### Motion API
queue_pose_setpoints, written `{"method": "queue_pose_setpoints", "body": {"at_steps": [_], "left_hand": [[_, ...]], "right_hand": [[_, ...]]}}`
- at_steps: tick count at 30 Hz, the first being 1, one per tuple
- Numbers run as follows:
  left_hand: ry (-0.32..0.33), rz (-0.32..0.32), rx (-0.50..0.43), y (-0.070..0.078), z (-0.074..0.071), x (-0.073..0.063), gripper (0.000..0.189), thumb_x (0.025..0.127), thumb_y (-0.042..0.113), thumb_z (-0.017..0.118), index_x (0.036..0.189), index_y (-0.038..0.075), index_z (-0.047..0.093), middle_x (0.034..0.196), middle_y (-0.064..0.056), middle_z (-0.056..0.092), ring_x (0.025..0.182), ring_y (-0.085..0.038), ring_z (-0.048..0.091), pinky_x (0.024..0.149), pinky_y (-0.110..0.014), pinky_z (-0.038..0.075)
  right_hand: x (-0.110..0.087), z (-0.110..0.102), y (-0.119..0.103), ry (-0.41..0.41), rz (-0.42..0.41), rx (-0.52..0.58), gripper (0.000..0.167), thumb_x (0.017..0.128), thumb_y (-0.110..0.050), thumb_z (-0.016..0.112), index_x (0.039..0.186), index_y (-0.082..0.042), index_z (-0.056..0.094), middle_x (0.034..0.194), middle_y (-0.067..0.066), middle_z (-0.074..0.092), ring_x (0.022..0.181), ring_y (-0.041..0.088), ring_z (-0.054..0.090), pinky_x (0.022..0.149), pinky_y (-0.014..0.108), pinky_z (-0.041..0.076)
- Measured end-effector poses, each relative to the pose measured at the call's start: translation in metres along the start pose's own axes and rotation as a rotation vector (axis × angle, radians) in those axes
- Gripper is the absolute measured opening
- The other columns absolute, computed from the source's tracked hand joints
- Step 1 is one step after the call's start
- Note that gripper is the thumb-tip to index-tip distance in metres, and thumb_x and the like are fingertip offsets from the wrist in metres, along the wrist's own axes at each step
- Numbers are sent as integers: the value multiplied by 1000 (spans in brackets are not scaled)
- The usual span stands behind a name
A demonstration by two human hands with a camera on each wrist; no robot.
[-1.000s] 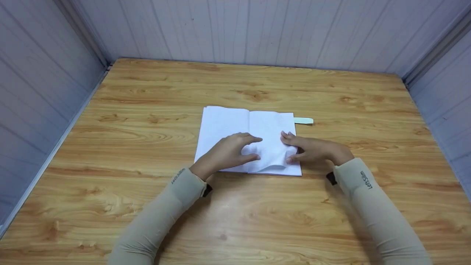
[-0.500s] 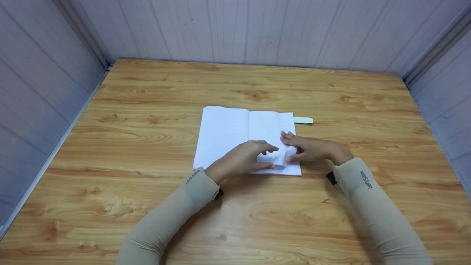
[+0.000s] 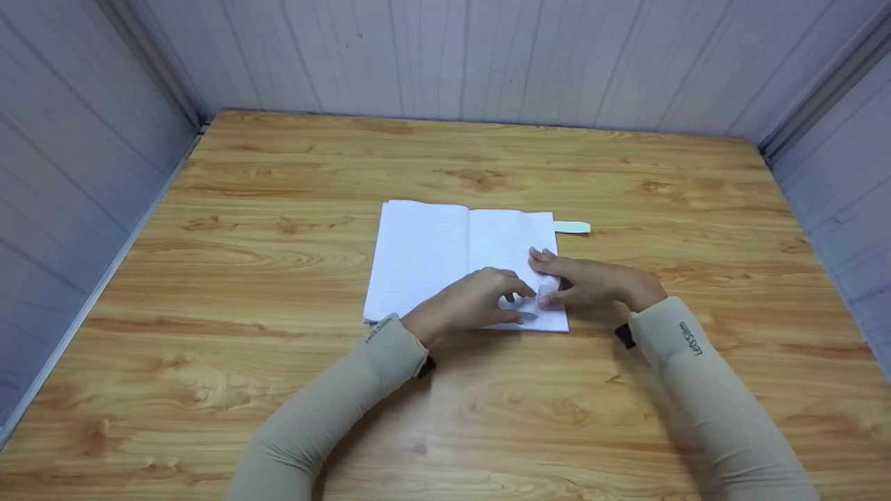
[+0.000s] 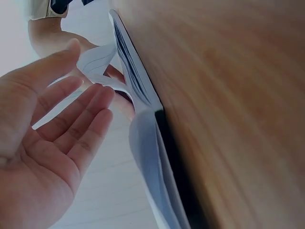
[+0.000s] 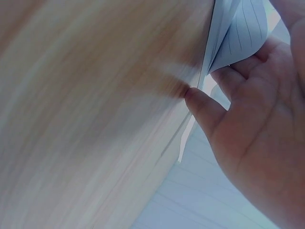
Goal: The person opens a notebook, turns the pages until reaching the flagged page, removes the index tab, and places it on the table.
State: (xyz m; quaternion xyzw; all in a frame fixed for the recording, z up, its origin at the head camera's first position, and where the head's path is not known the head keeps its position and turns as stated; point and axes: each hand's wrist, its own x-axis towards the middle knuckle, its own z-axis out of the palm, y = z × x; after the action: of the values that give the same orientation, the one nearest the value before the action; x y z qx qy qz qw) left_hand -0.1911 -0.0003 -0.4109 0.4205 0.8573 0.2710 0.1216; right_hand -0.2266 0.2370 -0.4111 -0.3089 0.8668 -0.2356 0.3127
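Note:
An open notebook (image 3: 424, 257) with white lined pages lies on the table. My left hand (image 3: 477, 299) is over the lower part of the right-hand page, thumb and fingers apart. In the left wrist view, the left fingertips (image 4: 102, 93) are right at the edge of a raised, curling page (image 4: 97, 62). My right hand (image 3: 592, 282) rests at the notebook's right edge with its fingers spread. Its thumb is beside the lifted lower corner (image 3: 548, 289) of that page. In the right wrist view, the curled sheet (image 5: 245, 36) stands over the fingers of the right hand (image 5: 262, 109).
A pale green strip (image 3: 572, 227) sticks out from the notebook's upper right side. Wood-grain tabletop (image 3: 292, 167) surrounds the notebook. Pale panelled walls (image 3: 445, 62) rise behind the table and on both sides.
My left hand has moved right across the notebook, from near the centre fold to close beside the right thumb. The right hand stays in place at the page edge.

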Motion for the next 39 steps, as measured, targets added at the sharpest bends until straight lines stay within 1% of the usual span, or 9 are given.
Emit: {"method": "queue_pose_setpoints", "body": {"at_steps": [4, 9, 12, 15, 18, 21, 29, 34, 39], "left_hand": [[1, 7, -5, -1, -1, 1, 29, 89, 11, 68, 118, 7, 69, 113, -6, 70, 99, -15, 67, 88, -24, 53], [-6, -1, -5, -1, -2, 0, 28, 90, 7, 65, 117, 6, 69, 114, -8, 71, 99, -16, 68, 87, -22, 54], [-3, -5, -3, -1, -2, -1, 27, 90, 5, 64, 117, 5, 70, 114, -8, 71, 99, -16, 68, 87, -22, 54], [10, 10, 9, -1, -2, -2, 27, 90, 3, 62, 116, 4, 70, 112, -9, 71, 100, -17, 68, 88, -25, 53], [33, 29, 20, -2, -2, -3, 26, 91, 1, 60, 115, 3, 70, 111, -9, 71, 103, -17, 67, 91, -26, 53], [54, 31, 12, -3, -3, -3, 27, 91, 1, 59, 116, 2, 69, 113, -10, 71, 105, -17, 66, 91, -27, 52], [108, 15, -22, -1, -6, -8, 34, 91, -2, 56, 124, 2, 64, 120, -10, 68, 99, -18, 67, 88, -26, 54], [166, 14, -78, -1, -7, -11, 38, 90, -5, 56, 128, 1, 60, 120, -12, 68, 100, -20, 68, 88, -27, 54], [252, -31, -154, -1, -9, -15, 40, 90, -3, 58, 129, 3, 60, 122, -11, 67, 97, -18, 68, 86, -23, 54]], "right_hand": [[-1, -1, 0, 4, -6, -10, 84, 92, -40, 60, 152, -3, 15, 162, 12, 0, 149, 32, -1, 119, 52, 11], [-1, 0, -1, 6, 10, -20, 85, 92, -42, 60, 153, -5, 15, 162, 10, 1, 150, 30, 0, 120, 50, 12], [-1, 1, 0, 12, -3, -22, 84, 92, -41, 61, 153, -4, 16, 162, 11, 2, 149, 31, 1, 120, 51, 13], [0, 3, 1, 24, -21, -32, 85, 91, -40, 62, 152, -3, 17, 162, 12, 4, 149, 32, 2, 119, 51, 13], [0, 3, 2, 35, -29, -30, 88, 89, -41, 65, 153, -4, 16, 162, 12, 4, 150, 32, 2, 119, 51, 13], [-1, 2, 2, 52, -28, -18, 93, 87, -40, 67, 153, -4, 13, 162, 12, 1, 150, 32, -1, 119, 52, 11], [-5, -1, 0, 124, -17, -29, 110, 80, -41, 74, 154, -4, 1, 162, 13, -9, 149, 33, -9, 119, 54, 6], [-7, -3, 0, 180, 25, -20, 118, 78, -40, 76, 154, -9, -8, 161, 8, -17, 149, 29, -12, 120, 52, 4], [-6, -6, 2, 250, 19, -11, 118, 80, -36, 76, 152, -7, -13, 160, 10, -21, 148, 32, -15, 119, 54, 2]]}}
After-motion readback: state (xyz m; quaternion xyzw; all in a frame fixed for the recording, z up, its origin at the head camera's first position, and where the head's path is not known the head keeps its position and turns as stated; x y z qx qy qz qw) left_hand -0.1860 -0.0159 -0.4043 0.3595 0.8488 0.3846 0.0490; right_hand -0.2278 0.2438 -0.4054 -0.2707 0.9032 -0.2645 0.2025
